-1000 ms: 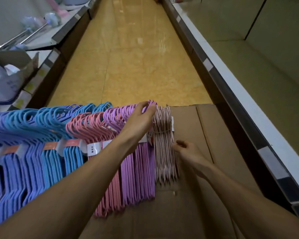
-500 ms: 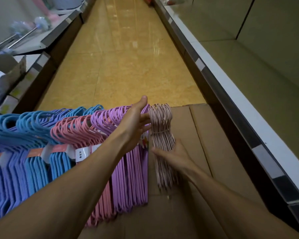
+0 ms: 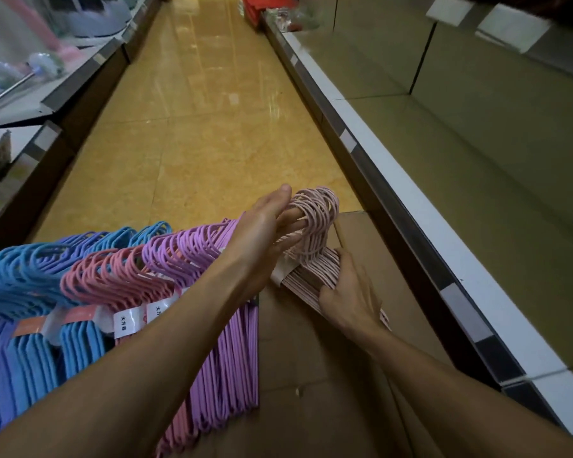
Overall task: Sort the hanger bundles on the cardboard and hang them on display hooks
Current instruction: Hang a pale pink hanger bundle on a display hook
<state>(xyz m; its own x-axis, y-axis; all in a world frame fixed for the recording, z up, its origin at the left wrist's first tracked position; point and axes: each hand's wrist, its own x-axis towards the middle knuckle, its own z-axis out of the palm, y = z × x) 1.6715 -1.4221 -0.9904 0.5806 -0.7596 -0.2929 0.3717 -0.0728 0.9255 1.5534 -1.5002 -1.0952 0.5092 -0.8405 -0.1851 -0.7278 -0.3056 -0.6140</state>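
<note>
A pale pink hanger bundle [image 3: 315, 226] is tipped up off the brown cardboard [image 3: 328, 375]. My left hand [image 3: 262, 233] has fingers hooked through its hooks at the top. My right hand [image 3: 348, 295] presses on its lower bars from the right. To the left lie a purple bundle [image 3: 225, 368], a darker pink bundle [image 3: 113, 279] and blue bundles [image 3: 30, 269], side by side, each banded with a white label. My left forearm crosses over the purple bundle. No display hooks are in view.
A long shelf [image 3: 427, 160] with a white front edge runs along the right, close to the cardboard. Yellow floor tiles [image 3: 196, 127] stretch ahead down the aisle. Lower shelves with goods line the left side [image 3: 47, 94].
The pale pink bundle has been lifted and tilted off the cardboard. My left hand moved from the purple bundle's hooks into the pink hooks, and my right hand closed onto its bars.
</note>
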